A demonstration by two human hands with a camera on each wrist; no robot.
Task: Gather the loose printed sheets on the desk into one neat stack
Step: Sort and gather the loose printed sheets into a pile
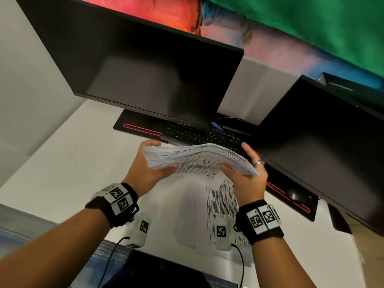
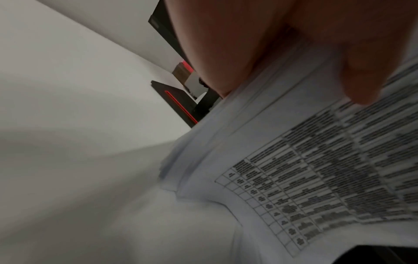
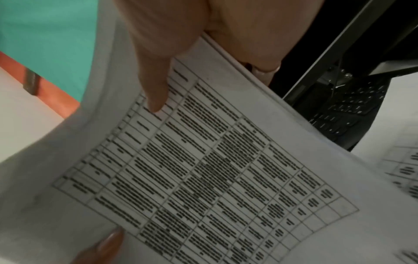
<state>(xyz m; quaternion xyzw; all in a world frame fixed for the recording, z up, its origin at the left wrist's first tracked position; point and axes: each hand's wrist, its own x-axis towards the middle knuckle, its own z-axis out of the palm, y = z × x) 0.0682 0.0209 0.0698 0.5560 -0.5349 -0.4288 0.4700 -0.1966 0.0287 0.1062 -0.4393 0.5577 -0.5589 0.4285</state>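
Observation:
A thick bundle of printed sheets with tables of text is held above the white desk; it bows upward in the middle and its edges are fanned unevenly. My left hand grips its left end, thumb on the printed face. My right hand, a ring on one finger, grips the right end, thumb pressed on the table print. More printed sheets lie flat on the desk under the bundle, between my wrists.
A black keyboard on a dark red-trimmed mat sits just behind the bundle. A large dark monitor hangs over it; a second one stands at the right. A mouse lies right of my right hand.

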